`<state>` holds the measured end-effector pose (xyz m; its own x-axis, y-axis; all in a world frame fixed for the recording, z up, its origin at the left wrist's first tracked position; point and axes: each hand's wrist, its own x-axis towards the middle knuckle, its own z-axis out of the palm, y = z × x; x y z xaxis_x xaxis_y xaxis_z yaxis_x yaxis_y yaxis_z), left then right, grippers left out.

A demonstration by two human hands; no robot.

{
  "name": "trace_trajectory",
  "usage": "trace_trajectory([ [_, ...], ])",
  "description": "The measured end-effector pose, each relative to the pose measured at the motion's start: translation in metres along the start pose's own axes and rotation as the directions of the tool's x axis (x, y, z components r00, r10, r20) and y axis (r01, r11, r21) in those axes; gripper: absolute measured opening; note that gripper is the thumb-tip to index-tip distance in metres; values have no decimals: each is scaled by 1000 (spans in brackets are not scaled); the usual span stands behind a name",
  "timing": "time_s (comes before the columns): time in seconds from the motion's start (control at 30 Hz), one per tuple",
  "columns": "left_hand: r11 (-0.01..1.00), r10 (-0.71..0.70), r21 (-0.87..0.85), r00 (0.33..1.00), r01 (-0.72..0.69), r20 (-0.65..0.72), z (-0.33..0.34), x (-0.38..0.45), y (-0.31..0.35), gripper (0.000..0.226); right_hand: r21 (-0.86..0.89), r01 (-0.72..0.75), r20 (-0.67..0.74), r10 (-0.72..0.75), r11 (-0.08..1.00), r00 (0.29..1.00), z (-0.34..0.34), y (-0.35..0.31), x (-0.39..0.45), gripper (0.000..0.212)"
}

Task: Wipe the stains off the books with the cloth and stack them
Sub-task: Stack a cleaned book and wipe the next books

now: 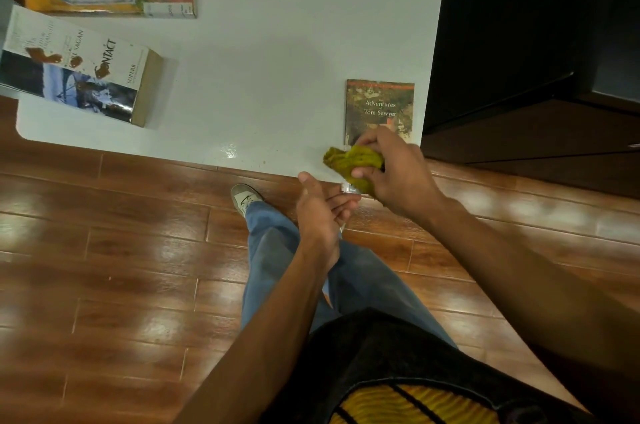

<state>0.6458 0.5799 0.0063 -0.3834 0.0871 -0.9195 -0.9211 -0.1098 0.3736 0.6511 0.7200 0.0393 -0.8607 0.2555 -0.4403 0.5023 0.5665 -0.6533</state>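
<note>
Right hand grips cloth; left hand open, palm up.

arms: bare | jeans: blue | top: black, yellow print | sneaker: pale

Indoor light, moderate, warm cast. Overhead source: specular hot spot on glossy white tabletop near front edge at 6 o'clock of table, streaky reflections across polished reddish-brown wood plank floor. Soft shadow right of thick paperback with blue-and-white stained cover at 9 o'clock. Dark cabinet area at 2 o'clock underexposed, detail lost. Wide-angle bowing: table edges and floor planks curve toward frame borders. Slight softness overall; forearms at 5 o'clock blurred, close to lens.
</note>
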Motion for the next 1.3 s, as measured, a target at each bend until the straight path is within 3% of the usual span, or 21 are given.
trace_trajectory([
  [0.23, 998, -22, -54, 1000, 21, -21, -2, 2, -1, 94, 14, -33, 10, 33, 999, 999, 15, 8, -24, 44],
  [0.37, 999, -21, -35, 999, 19, -37, -1, 3, -1, 95, 71, -93, 24, 92, 993, 996, 13, 5, -26, 43],
  [0.47, 1000, -7, 18, 1000, 7, -21, -1, 3, 2, 84, 271, -179, 3, 185, 946, 983, -4, 4, -20, 40],
  [0.57, 995, 6, 103, 1000, -6, 0, 2, 2, 6, 62, 411, -197, -180, 291, 890, 940, -38, 5, -2, 42],
  [0.67, 969, 90, 231, 996, -85, -11, 5, 2, 3, 38, 209, -113, -366, 185, 971, 912, -71, 9, 28, 44],
  [0.73, 946, 128, 305, 992, -114, -24, 5, 1, 0, 32, 121, -74, -400, 117, 990, 909, -83, 10, 46, 42],
  [1.03, 939, 152, 313, 988, -144, -3, 3, 2, -2, 36, -146, 26, -271, -65, 989, 960, -79, 15, 91, 42],
  [1.3, 912, 154, 388, 988, -134, -20, 0, 5, -2, 36, -326, 60, -183, -125, 943, 975, -65, 18, 95, 43],
])
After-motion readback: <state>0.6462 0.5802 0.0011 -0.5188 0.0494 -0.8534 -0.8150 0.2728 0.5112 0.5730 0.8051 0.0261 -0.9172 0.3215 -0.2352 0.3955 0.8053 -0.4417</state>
